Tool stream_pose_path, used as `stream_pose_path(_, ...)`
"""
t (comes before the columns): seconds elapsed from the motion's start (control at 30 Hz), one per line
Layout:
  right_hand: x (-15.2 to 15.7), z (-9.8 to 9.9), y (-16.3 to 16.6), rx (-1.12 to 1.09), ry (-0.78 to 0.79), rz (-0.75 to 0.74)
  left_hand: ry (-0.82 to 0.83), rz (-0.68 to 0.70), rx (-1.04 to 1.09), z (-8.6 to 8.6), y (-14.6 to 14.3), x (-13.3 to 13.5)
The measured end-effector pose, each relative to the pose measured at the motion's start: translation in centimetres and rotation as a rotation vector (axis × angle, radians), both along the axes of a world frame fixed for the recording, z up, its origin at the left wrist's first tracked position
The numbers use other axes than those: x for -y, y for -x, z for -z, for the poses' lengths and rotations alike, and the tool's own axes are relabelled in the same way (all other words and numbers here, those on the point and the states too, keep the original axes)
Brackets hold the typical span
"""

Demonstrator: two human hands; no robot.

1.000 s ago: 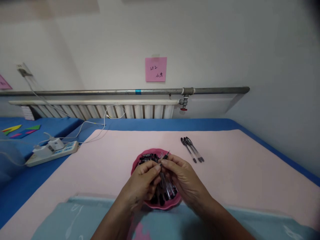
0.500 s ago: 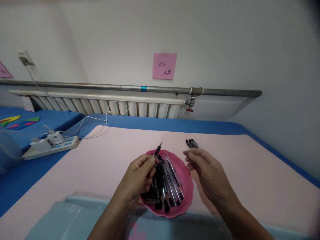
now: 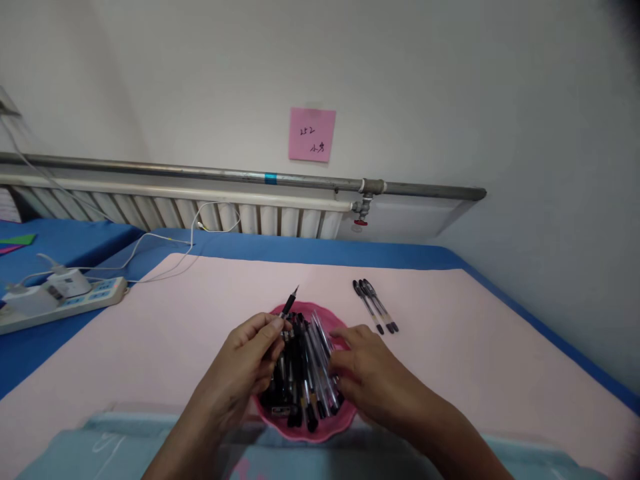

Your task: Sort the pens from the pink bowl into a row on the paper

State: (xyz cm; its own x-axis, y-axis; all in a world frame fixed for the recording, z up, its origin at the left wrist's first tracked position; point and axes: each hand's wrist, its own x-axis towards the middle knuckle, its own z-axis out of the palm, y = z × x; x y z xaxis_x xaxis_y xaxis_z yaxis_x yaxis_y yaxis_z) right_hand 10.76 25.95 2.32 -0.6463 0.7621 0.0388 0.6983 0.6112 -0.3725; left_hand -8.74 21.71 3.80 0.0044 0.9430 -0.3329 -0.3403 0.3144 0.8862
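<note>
My left hand [image 3: 245, 353] is closed on a pen [image 3: 289, 304] with a black grip, its metal tip pointing up and away from me. Below it stands a pink scalloped bowl [image 3: 345, 423]. Clear pen barrels with dark ends [image 3: 311, 353] fill the bowl's middle and right, and black pen parts [image 3: 286, 380] lie on the left. Over the bowl's right side, my right hand [image 3: 367, 373] has its fingers apart and bent at the clear barrels; whether they touch one cannot be made out. To the right, three capped pens [image 3: 376, 305] lie side by side.
A pink sheet [image 3: 210, 300] covers the blue table [image 3: 280, 248]. At the left is a power strip [image 3: 107, 297] with white adapters and cables. Behind the table run a radiator [image 3: 250, 217] and a pipe [image 3: 200, 173] with a red valve handle [image 3: 361, 223]. Light blue cloth [image 3: 125, 440] lies along the front.
My right hand has moved from beside the bowl down to the clear barrels, uncovering the three capped pens. My left hand still holds the pen. The view has turned slightly right.
</note>
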Motion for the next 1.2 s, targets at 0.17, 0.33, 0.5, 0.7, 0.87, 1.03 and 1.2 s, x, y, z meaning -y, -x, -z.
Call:
stream_pose_path(0.17,-0.1,0.0,-0.1,0.014,-0.033,0.007,-0.008,-0.009,-0.005,0.3,0.4,-0.2)
stream_pose_path(0.33,-0.6,-0.4,-0.3,-0.062,-0.026,0.095,-0.006,-0.052,-0.019,0.6,1.2,-0.4)
stream_pose_path(0.5,-0.3,0.4,0.7,-0.131,-0.103,-0.034,-0.012,-0.080,-0.026,0.5,1.4,-0.4)
stream_pose_path(0.7,0.2,1.7,1.4,-0.067,-0.067,-0.094,-0.032,-0.090,-0.034,0.4,1.5,-0.4)
stream_pose_path(0.87,-0.1,1.5,1.3,-0.079,-0.063,-0.064,-0.048,-0.104,-0.034,0.5,2.0,-0.5)
stream_pose_path(1.03,-0.3,1.5,1.4,-0.076,-0.067,-0.057,-0.061,-0.135,-0.039,0.2,2.3,-0.5)
stream_pose_path(1.2,-0.3,1.7,1.1,-0.145,-0.087,-0.040,-0.065,-0.145,-0.037,0.0,2.4,-0.5)
